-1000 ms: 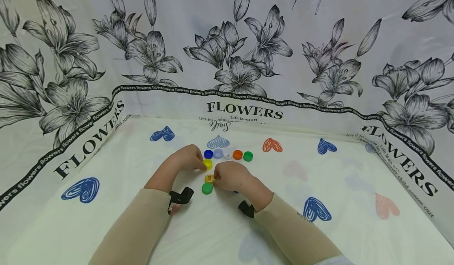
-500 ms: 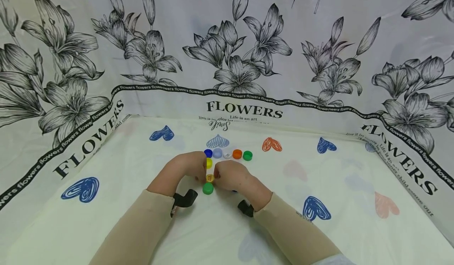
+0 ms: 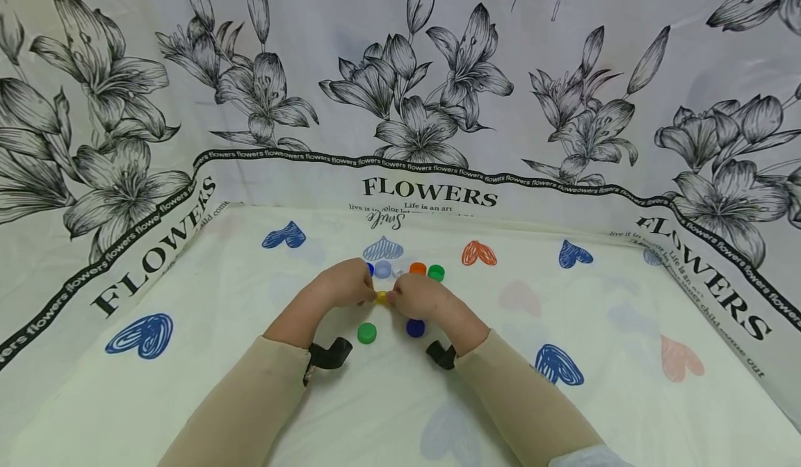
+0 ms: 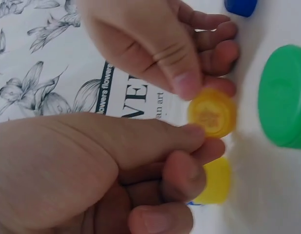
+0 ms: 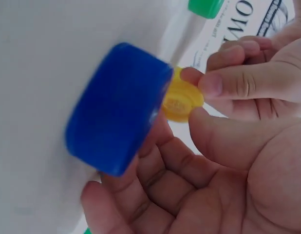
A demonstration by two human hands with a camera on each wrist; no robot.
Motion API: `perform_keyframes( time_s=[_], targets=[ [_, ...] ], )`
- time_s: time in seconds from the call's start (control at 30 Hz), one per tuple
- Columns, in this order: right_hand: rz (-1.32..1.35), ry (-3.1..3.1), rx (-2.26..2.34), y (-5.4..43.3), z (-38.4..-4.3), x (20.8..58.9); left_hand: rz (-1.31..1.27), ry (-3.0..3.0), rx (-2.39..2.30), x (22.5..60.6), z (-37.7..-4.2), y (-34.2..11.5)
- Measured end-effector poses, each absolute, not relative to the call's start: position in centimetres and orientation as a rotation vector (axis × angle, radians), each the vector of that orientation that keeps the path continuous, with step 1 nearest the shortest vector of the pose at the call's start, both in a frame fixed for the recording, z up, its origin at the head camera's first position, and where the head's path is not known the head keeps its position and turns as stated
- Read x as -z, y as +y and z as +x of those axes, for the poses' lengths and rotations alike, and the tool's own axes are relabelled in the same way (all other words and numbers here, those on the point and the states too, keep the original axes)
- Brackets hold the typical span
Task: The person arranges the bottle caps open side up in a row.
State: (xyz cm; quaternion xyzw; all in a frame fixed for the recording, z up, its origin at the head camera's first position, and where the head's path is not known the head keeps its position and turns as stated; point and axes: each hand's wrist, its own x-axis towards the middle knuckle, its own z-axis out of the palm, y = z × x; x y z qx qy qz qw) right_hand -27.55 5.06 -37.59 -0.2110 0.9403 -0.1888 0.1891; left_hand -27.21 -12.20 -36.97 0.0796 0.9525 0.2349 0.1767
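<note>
Between my two hands is a small orange-yellow bottle cap point(image 4: 212, 114) with a raised star-like mark inside. My left hand point(image 3: 347, 283) pinches one side of it between thumb and finger, and my right hand point(image 3: 421, 296) pinches the opposite side. In the left wrist view a bright yellow cap point(image 4: 217, 180) lies just past the left fingers; the left hand hides it in the head view. Nearer the body are a green cap point(image 3: 367, 333) and a dark blue cap point(image 3: 416, 328), the blue one close beside the right hand.
Behind the hands runs a row of caps: a partly covered blue cap point(image 3: 371, 269), a light blue cap point(image 3: 382, 269), a mostly hidden white cap, an orange cap point(image 3: 418, 267) and a green cap point(image 3: 437, 272). A heart-printed cloth point(image 3: 250, 293) covers the table; a flower-printed curtain point(image 3: 350, 29) hangs behind.
The left hand came from the yellow cap to the orange-yellow cap. Both hands have since carried that cap away from the body, towards the row, uncovering the dark blue cap.
</note>
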Motion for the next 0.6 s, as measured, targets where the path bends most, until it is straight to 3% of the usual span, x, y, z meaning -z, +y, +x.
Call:
perform_keyframes(
  time_s=[0.33,0.6],
  targets=[
    [-0.477,2.618,0.758,5.9,-29.1,38.6,0.067,2.838,-0.617,37.2,-26.8,-10.5],
    [-0.610,2.589,0.706,6.4,-29.3,37.8,0.098,2.844,-0.601,36.6,-26.8,-10.9]
  ],
)
